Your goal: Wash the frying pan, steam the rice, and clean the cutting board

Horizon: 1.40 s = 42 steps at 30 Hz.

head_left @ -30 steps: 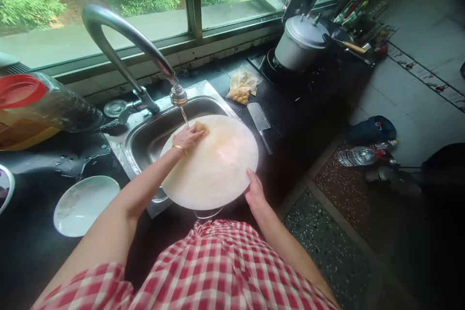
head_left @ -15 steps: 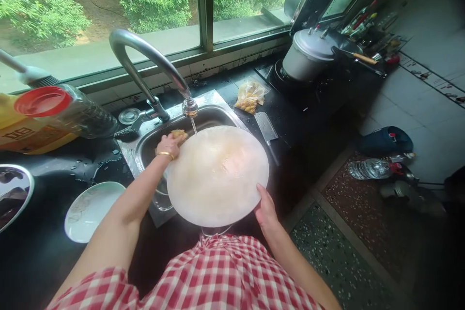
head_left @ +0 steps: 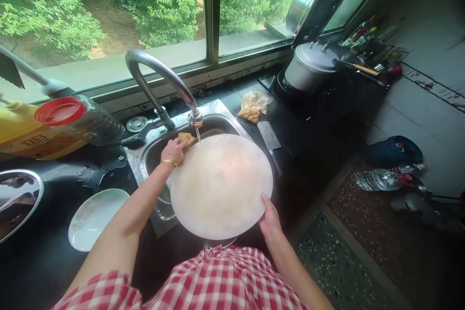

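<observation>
A large round white cutting board lies tilted over the front of the steel sink. My right hand grips its lower right edge, thumb on top and fingers hidden beneath. At the board's upper left edge, my left hand is closed on a yellowish-brown scrubbing sponge. Water runs in a thin stream from the curved faucet close to the board's far edge. A cleaver rests on the black counter to the right of the sink.
A plastic bag of yellow pieces lies behind the cleaver. Further right, a lidded pressure cooker stands on the stove. On the left are a white plate, a red-lidded jar and a yellow jug. Bottles lie on the floor.
The whole view has shifted slightly, so everything appears a little lower and further right. Both hands keep their hold, and the board stays about where it was over the sink.
</observation>
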Available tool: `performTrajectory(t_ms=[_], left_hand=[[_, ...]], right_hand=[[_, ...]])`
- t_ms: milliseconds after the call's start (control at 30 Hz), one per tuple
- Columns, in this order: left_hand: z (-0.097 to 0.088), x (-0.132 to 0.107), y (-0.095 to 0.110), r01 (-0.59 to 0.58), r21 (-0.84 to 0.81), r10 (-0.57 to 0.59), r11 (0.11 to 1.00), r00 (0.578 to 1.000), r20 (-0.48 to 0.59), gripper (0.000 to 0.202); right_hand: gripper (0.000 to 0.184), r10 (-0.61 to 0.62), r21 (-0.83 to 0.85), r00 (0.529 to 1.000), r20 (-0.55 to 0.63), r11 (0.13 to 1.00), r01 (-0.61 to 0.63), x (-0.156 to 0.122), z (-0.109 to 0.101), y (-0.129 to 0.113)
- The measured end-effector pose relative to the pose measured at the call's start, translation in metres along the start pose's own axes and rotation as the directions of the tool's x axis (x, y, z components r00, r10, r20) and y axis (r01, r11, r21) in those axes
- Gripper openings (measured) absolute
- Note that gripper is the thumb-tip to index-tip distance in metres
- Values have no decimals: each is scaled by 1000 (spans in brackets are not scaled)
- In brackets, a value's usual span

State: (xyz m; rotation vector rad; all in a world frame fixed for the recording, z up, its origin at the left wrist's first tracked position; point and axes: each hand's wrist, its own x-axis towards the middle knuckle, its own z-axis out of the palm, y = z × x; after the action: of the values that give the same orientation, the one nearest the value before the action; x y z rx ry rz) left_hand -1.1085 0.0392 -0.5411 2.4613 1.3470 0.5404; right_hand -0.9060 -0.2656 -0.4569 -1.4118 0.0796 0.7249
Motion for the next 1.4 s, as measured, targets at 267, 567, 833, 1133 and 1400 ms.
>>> performTrajectory(t_ms=[267, 567, 833, 1133, 1400], left_hand=[[2, -114, 91, -488, -142, 487, 861, 872, -46, 44], [-9, -18, 60, -252, -116, 248, 961, 967, -54, 43], [-1, -35, 223, -682, -129, 688, 720, 726, 0, 43], [-14, 46, 31, 78, -1, -78, 997, 997, 23, 39], [-1, -73, 206, -649, -94, 652, 755, 758, 5, 53]], right_hand=[[31, 0, 19, 1000, -16, 1000, 1, 4, -1, -1], [35, -8, 23, 998, 55, 1000, 6, 4, 3, 0], [35, -43, 9, 998, 50, 999, 43, 13, -8, -2], [39, -25, 11, 997, 75, 1000, 24, 18, -18, -3], [39, -24, 53, 995, 94, 998, 19, 12, -6, -9]])
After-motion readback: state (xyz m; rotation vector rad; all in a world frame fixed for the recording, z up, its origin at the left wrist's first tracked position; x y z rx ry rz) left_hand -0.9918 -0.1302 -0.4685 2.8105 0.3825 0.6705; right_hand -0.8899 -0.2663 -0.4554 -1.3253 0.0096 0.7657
